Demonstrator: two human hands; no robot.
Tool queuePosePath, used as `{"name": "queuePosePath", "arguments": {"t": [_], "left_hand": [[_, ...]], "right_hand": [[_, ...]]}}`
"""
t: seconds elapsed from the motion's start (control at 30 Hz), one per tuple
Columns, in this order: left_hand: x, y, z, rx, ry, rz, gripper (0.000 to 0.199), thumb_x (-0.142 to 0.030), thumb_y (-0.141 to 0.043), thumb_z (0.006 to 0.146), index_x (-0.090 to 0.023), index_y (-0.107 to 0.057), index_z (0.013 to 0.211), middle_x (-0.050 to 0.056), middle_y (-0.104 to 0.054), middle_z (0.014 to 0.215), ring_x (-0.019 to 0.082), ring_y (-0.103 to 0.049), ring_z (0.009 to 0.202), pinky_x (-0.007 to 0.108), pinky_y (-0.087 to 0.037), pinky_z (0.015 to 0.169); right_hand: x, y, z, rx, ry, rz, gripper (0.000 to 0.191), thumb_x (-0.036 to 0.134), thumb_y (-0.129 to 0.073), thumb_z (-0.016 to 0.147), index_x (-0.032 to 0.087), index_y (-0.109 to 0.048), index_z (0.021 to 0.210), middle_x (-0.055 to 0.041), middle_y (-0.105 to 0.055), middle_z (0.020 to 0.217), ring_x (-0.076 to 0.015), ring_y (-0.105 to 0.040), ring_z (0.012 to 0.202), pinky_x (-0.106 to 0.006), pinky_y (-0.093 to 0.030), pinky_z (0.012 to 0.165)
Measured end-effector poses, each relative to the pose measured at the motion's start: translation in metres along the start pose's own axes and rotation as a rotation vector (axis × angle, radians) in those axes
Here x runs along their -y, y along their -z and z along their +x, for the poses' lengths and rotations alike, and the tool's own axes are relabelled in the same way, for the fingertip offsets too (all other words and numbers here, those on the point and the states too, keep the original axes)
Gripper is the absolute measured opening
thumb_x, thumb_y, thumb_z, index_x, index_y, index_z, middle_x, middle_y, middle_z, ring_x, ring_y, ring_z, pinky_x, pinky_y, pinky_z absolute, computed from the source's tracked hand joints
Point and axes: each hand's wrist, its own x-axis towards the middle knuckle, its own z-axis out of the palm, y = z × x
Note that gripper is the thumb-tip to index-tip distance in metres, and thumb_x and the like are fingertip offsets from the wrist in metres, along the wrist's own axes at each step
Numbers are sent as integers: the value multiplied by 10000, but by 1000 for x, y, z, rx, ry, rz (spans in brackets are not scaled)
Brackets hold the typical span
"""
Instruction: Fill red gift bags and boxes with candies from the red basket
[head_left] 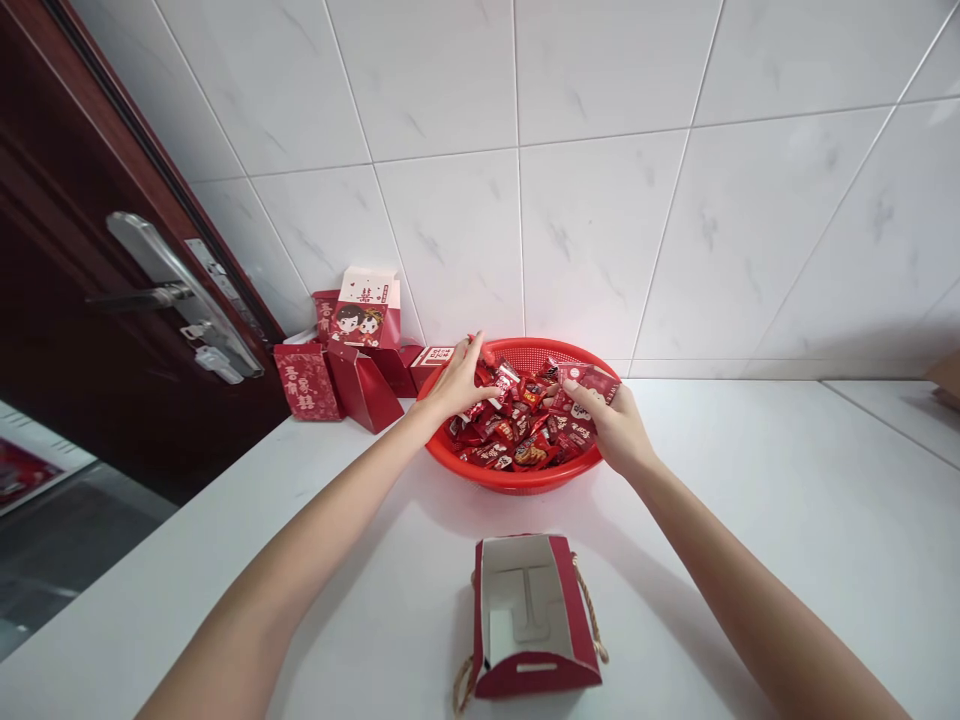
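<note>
One open red box (588,640) closest, sitting near the front of the white desk (765,470), long axis pretty much running away from the viewer, slotted end facing this way, rope handles (589,605) off both sides. Pale inside, top gaping. Past that, a red basket (517,481), oval, stretched left to right, heaped with shiny wrapped packets (487,455) pointing every which way. Right hand (626,435) at the basket's right side, pinching a red packet (592,375) under the thumb, just over the heap, top edge sloping down to the right; can't tell its long axis, partly covered. Left hand (454,385) over the basket's left side, thumb and fingers spread wide, fingers aimed at the wall; can't tell if touching any packets. Further back, a cluster of red boxes (365,390), cartoon-couple box (365,322) sitting highest. Then marbled white tiles (600,220) behind.
</note>
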Motion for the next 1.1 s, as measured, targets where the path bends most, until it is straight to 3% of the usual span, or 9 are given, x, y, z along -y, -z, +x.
{"name": "queuePosePath", "arguments": {"t": [0.1, 0.2, 0.33, 0.4, 0.47, 0.53, 0.6, 0.87, 1.1], "left_hand": [[-2, 2, -3, 9, 38, 71, 812, -274, -732, 796, -200, -416, 1540, 157, -373, 1605, 329, -300, 1534, 460, -295, 1242], [-11, 6, -5, -19, 11, 117, 510, -197, -649, 821, -178, -650, 1330, 146, -473, 1525, 328, -393, 1480, 458, -323, 1229], [-24, 9, -8, -2, -151, 47, 229, -160, -590, 833, -206, -783, 948, 90, -658, 1256, 240, -666, 1094, 374, -513, 1005], [-31, 9, -11, 196, -252, 13, 188, -148, -608, 799, -201, -786, 830, 70, -699, 1143, 191, -685, 912, 304, -528, 874], [-38, 10, -14, 534, -270, 26, 135, -175, -663, 754, -203, -789, 796, 47, -736, 997, 173, -672, 787, 264, -504, 756], [-43, 10, -16, 845, -177, 67, 151, -269, -727, 730, -217, -798, 853, 15, -732, 797, 173, -647, 673, 252, -463, 641], [-45, 10, -17, 975, -68, 104, 277, -351, -761, 710, -233, -801, 957, -5, -708, 698, 188, -640, 642, 253, -437, 596], [-33, 9, -12, 726, 16, 40, 518, -172, -645, 668, -221, -755, 1171, 29, -754, 1000, 227, -675, 856, 257, -485, 740], [-19, 4, -9, 608, 56, -308, 439, -248, -566, 809, -151, -702, 1214, 19, -703, 799, 181, -624, 721, 254, -483, 678]], "right_hand": [[2, -1, -1, -2, -3, -7, 395, 569, -855, 698, 213, -759, 839, -78, -792, 863, -305, -753, 851, -430, -617, 780], [2, -2, -1, 1, -14, -9, 404, 584, -856, 686, 218, -757, 828, -77, -788, 842, -312, -751, 833, -440, -614, 765], [0, -1, 0, -3, -9, -30, 420, 609, -859, 667, 225, -744, 794, -68, -773, 798, -303, -741, 795, -443, -608, 743], [-1, 0, 0, 1, 1, -38, 431, 628, -850, 669, 230, -743, 797, -61, -765, 782, -295, -734, 792, -439, -606, 736], [-2, 1, 1, 9, 10, -43, 437, 639, -841, 675, 238, -748, 820, -55, -762, 776, -293, -731, 811, -436, -608, 746], [-2, 1, 0, 8, 14, -49, 444, 644, -838, 674, 240, -753, 838, -51, -760, 767, -293, -729, 825, -434, -611, 757], [-1, 0, 0, 5, 17, -51, 453, 643, -842, 670, 235, -755, 846, -49, -759, 762, -288, -727, 818, -429, -613, 758], [-2, 1, 0, 24, 0, -31, 377, 579, -835, 726, 231, -742, 836, -51, -769, 820, -266, -725, 762, -411, -607, 728], [-3, 1, 1, 42, 16, -6, 379, 588, -835, 721, 234, -752, 830, -65, -789, 853, -305, -759, 835, -443, -620, 783]]}}
